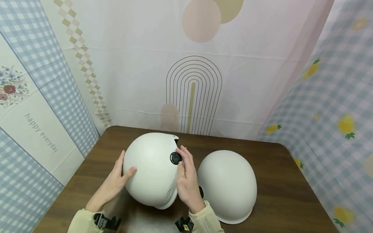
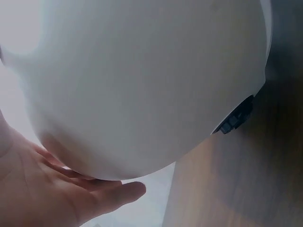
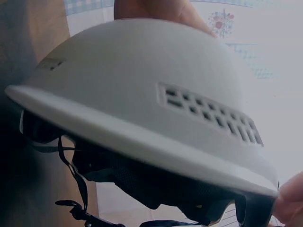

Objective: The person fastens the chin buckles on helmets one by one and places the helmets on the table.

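Observation:
A white helmet [image 1: 151, 168] is tilted on its side between my two hands, over the near left of the table. My left hand [image 1: 115, 179] lies against its crown, thumb apart from the fingers; in the left wrist view the fairly straight fingers [image 2: 104, 196] rest along the smooth shell. At the opposite side my right hand [image 1: 187, 181] holds the rim beside a round black fitting [image 1: 175, 158]. Vent slots [image 3: 210, 113] and a dark lining with loose black straps [image 3: 78, 182] show in the right wrist view. The fingertips inside the rim are partly hidden.
Just right of my right hand, a second white helmet [image 1: 228, 184] sits dome up on the brown wooden table [image 1: 279, 194]. Patterned cloth [image 1: 140, 81] hangs behind the table, with checked cloth at both sides.

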A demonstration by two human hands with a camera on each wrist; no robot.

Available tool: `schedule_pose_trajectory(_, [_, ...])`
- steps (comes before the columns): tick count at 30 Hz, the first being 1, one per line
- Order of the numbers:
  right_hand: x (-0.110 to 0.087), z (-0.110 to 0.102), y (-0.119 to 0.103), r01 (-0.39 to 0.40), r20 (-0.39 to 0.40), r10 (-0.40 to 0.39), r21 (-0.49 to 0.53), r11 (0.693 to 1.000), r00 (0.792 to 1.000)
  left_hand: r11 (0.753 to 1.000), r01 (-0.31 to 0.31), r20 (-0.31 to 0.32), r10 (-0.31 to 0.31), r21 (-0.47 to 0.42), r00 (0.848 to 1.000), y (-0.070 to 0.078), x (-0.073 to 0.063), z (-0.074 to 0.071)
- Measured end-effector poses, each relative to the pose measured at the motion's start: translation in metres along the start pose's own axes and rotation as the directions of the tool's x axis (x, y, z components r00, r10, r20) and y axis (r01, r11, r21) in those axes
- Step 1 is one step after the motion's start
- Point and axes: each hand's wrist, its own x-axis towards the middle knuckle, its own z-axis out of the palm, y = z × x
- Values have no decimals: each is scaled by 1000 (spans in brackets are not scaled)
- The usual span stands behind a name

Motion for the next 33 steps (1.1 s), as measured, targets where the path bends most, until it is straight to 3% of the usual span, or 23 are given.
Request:
schedule_pose_trajectory(10, [3, -1, 1, 0, -3, 0, -90, 996, 1000, 999, -4, 32, 6, -34, 999, 0, 1, -3])
schedule_pose_trajectory(18, [1, -2, 6, -112, -7, 112, -52, 992, 994, 1000, 8, 32, -7, -25, 999, -1, -1, -3])
schedule_pose_trajectory(31, [0, -1, 8, -143, -6, 143, -22, 989, 990, 1000, -1, 26, 2, -30, 1000, -4, -1, 0])
schedule_pose_trajectory(33, [1, -3, -2, -148, -1, 148, -9, 989, 989, 1000, -7, 24, 8, -24, 1000, -3, 0, -1])
